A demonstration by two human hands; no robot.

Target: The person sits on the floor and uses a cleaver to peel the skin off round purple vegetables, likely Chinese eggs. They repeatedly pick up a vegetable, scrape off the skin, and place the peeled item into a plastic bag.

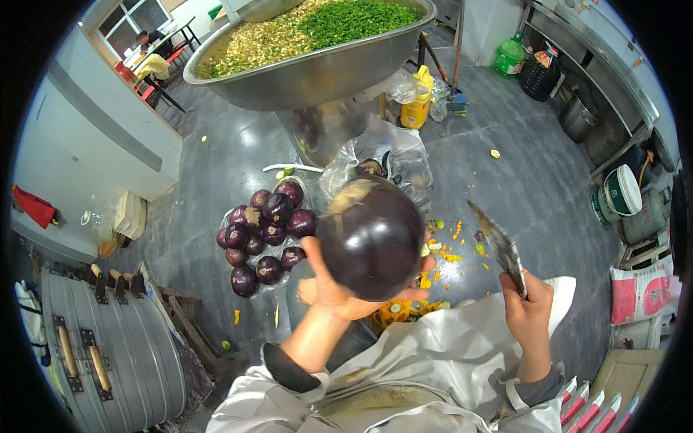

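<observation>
A large round dark-purple eggplant [373,243] rests in my left hand [341,295], whose fingers spread under and around it; a pale tan patch marks its upper left. My right hand [530,306], off to the right, grips a knife [501,241] with a stained blade pointing up and left. On the floor left of my left hand, several round eggplants [278,208] lie on clear plastic. Behind the held eggplant sits a clear plastic bag [403,146] with dark pieces at its opening. Orange and green peelings [400,313] lie below and beside the held eggplant.
A big metal basin [325,70] of chopped greens and pale bits stands ahead. Beyond the bag is a yellow jug [418,103]. Stacked metal steamers [124,346] with wooden handles stand at left; white buckets [622,189] and a metal shelf [590,70] at right. A person [151,40] sits far back.
</observation>
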